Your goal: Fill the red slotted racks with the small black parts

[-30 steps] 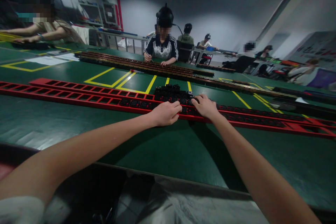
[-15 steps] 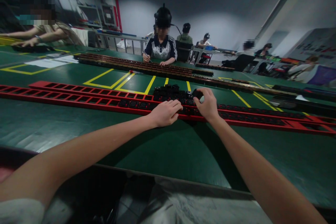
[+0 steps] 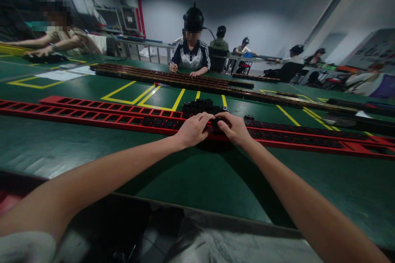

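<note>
My right hand (image 3: 233, 128) has its thumb and fingers closed round a small black part (image 3: 219, 124), low over the long red slotted frame (image 3: 101, 123). My left hand (image 3: 194, 130) is beside it with curled fingers, its fingertips meeting the right hand's. What the left fingers hold, if anything, is hidden. Square black pieces (image 3: 159, 122) sit in some of the frame's slots, left of my hands. More black pieces (image 3: 296, 136) fill the slots to the right. A pile of loose black parts (image 3: 197, 107) lies just behind my hands.
Long dark strips (image 3: 173, 80) lie across the green table (image 3: 160, 176). White papers (image 3: 63, 74) and yellow tape lines (image 3: 284, 115) are on its surface. Opposite sits a person (image 3: 191, 55) in a black helmet; another person (image 3: 69, 39) reaches across at the left.
My right hand has moved left from the end of the black pile, bringing a black part close to my left hand. The left hand has hardly moved.
</note>
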Available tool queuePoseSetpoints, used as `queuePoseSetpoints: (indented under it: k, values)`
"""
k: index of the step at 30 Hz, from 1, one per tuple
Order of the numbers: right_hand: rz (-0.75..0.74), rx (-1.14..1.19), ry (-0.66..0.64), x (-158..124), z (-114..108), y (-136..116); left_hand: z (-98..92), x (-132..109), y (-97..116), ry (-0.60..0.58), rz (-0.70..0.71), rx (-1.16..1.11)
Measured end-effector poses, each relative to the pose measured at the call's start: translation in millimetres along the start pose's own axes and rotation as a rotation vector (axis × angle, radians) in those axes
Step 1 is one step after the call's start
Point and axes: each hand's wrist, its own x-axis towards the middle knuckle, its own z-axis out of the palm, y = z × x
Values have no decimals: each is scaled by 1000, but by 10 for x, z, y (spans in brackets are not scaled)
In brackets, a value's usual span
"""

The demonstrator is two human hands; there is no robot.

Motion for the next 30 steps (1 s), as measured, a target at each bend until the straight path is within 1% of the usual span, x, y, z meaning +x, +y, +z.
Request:
queuePoseSetpoints:
  k: [3, 8, 11, 15, 20, 24, 30]
  values:
    - [-29, 2, -26, -6, -15, 21, 10, -8, -1, 14, -22, -13]
    - [11, -34, -26, -6, 15, 32, 8, -12, -4, 25, -25, -40]
    - [9, -46, -22, -6, 38, 33, 4, -7, -3, 33, -33, -48]
    - [-8, -31, -11, -9, 72, 42, -16, -2, 8, 49, -24, -70]
    - [-28, -21, -5, -18, 122, 66, -42, -1, 22, 23, -34, -76]
    - [-54, -49, -13, -26, 143, 106, -28, -4, 12, 17, -46, -65]
    - [-118, -99, 38, -35, 126, 82, 2, -1, 1, 33, -74, -42]
